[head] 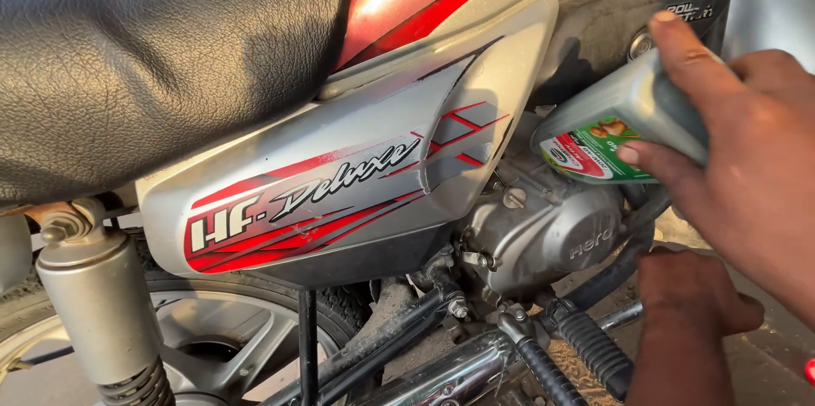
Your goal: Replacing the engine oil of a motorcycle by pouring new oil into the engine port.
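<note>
My right hand (747, 160) grips a grey plastic bottle (624, 113) with a green and red label. The bottle is tipped sideways, its bottom end pointing left toward the motorcycle's silver engine casing (543, 228). My thumb lies along the bottle's top and my fingers wrap under it. Lower down, my left hand (692, 313) is curled into a fist beside the black rubber-covered lever (594, 351), just right of the engine. Nothing shows in that fist. The bottle's mouth is hidden by my right hand.
A silver side panel with red and white graphics (340, 194) sits under the black seat (161, 58). A rear shock absorber (102, 304) and the rear wheel (212, 330) are at lower left. A chrome exhaust pipe (441, 380) runs along the bottom.
</note>
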